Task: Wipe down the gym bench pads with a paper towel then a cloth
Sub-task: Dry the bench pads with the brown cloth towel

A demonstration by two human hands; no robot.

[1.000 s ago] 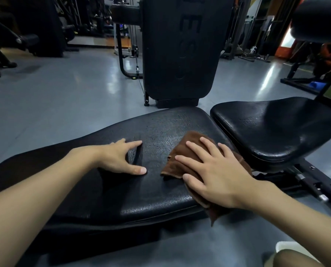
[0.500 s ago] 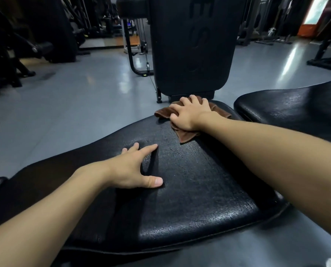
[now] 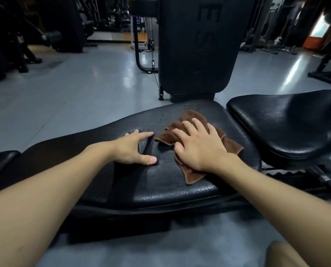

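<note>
Grey polished floor [image 3: 64, 97] stretches away towards dark gym machines, and a tall black machine housing [image 3: 195, 45] stands just beyond the far edge of the bench. Across the near middle lies a long black textured vinyl bench pad [image 3: 160, 182]. To its right, across a narrow gap, is a rounded black seat pad [image 3: 288, 128].

A brown terry cloth [image 3: 193, 115] lies flattened on the right end of the long pad, near that gap. The person's right hand [image 3: 201, 147] lies on top of it with straight, splayed fingers, pressing down rather than gripping. The left hand [image 3: 133, 149] rests just left of the cloth, fingers and thumb spread wide on the bare vinyl. It holds nothing and appears to serve as a brace.

No paper towel is in view, so this looks like the cloth stage of the job, with the seat pad probably to follow. For a good stroke, the palm should bear evenly so the whole cloth slides instead of bunching under the fingers. One corner trails towards the near edge and could fold under. Overlapping passes along the pad's length, carried over its rounded edges, would suit the pebbled surface. The bracing hand will need to lift away so the patch beneath it gets wiped too.
</note>
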